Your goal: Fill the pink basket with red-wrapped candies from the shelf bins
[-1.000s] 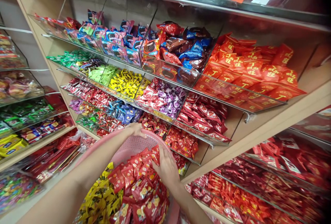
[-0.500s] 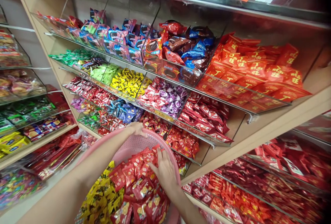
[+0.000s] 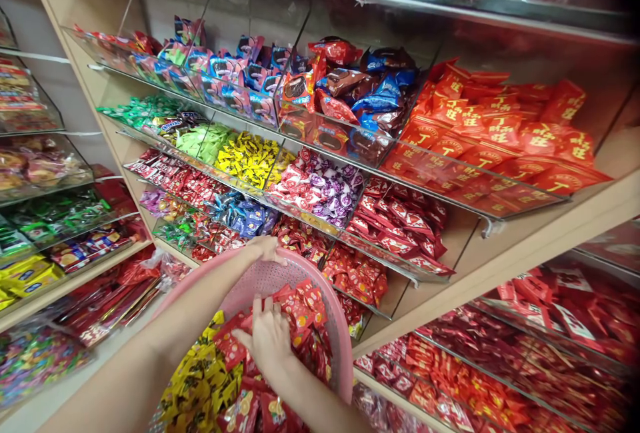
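A pink perforated basket [image 3: 339, 326] holds red candy packets [image 3: 305, 306] on its right side and yellow-wrapped candies [image 3: 203, 373] on its left. At the basket's far rim is my left hand [image 3: 266, 250], its fingers wrapped over the edge. My right hand [image 3: 269, 333] lies inside the basket on top of the red packets, with its fingers apart and palm down. It covers some of the packets below it.
Tilted shelves with clear fronts rise ahead, holding orange-red packets [image 3: 480, 133], wrapped cookies [image 3: 345, 93], yellow candies [image 3: 249, 158] and purple candies [image 3: 333, 186]. A wooden shelf edge [image 3: 505, 260] slants along the right. More candy shelves stand at the left.
My right hand has moved left across the red packets, away from the basket's right side. The left hand has stayed on the rim.
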A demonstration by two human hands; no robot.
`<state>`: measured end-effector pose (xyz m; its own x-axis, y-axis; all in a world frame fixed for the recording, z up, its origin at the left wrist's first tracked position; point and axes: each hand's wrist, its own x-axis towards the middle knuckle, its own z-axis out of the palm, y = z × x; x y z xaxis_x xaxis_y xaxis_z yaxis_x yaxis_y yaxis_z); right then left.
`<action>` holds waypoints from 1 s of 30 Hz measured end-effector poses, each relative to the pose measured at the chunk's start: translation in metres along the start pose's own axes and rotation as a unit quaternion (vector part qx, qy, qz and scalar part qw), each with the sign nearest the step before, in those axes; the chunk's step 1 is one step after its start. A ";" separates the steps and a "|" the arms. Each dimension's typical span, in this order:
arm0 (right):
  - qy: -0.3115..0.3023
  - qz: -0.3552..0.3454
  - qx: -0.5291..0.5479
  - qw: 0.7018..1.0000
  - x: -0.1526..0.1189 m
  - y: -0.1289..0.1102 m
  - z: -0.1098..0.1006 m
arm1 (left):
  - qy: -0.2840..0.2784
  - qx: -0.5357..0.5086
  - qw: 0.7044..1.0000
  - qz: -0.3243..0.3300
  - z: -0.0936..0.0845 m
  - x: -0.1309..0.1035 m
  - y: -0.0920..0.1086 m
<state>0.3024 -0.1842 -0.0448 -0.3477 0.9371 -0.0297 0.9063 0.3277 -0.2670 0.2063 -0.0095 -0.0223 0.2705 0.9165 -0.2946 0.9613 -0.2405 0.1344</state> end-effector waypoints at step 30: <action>-0.025 -0.153 0.239 0.958 0.004 0.113 -0.041 | -0.005 -0.022 1.000 -0.001 -0.002 -0.001 0.000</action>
<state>0.4136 -0.1387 -0.0359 -0.6024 0.7945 0.0772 0.5499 0.4831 -0.6813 0.2064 -0.0098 -0.0200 0.2691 0.9136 -0.3049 0.9587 -0.2240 0.1751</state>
